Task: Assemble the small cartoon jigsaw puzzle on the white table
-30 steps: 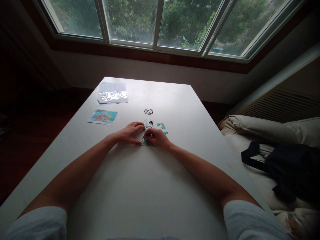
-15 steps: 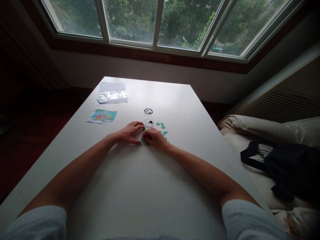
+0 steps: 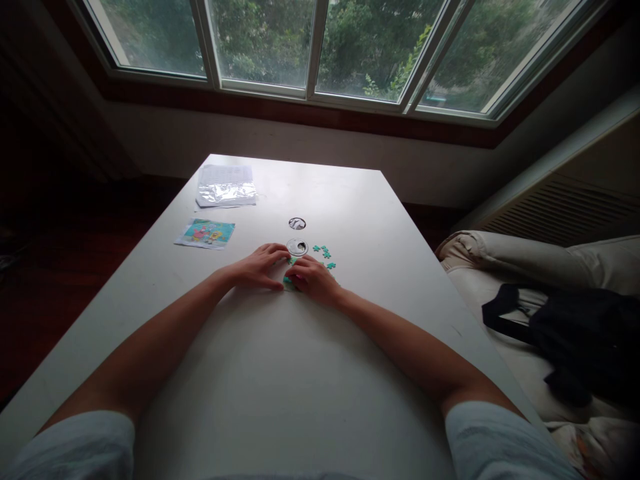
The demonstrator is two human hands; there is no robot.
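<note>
1. The left hand [image 3: 259, 267] is resting at the left side of the partly covered jigsaw puzzle [image 3: 289, 285], its thumb and fingers spreading apart in an open shape, tips reaching the puzzle's edge.
2. The right hand [image 3: 316, 279] is reaching over the jigsaw puzzle from the right, its fingers curling down and bunching near the puzzle's left part. The hand is hiding their tips, so whether they are gripping a piece cannot be told.
3. The jigsaw puzzle is lying flat between the two hands on the white surface [image 3: 280, 387], showing green at its left and lower edges; the right hand is covering most of it.
4. Loose green puzzle pieces [image 3: 326, 253] are lying scattered just beyond and to the right of the right hand.
5. A round ring-like item [image 3: 297, 247] is sitting just beyond the hands, and a smaller round item [image 3: 297, 223] is showing farther toward the window [image 3: 265, 40].
6. A colorful cartoon picture sheet [image 3: 206, 233] is lying well to the left of the round items, with a shiny clear plastic bag [image 3: 227, 192] and papers lying behind it.
7. A black bag [image 3: 580, 333] is resting on the pale sofa [image 3: 530, 257] at the right.
</note>
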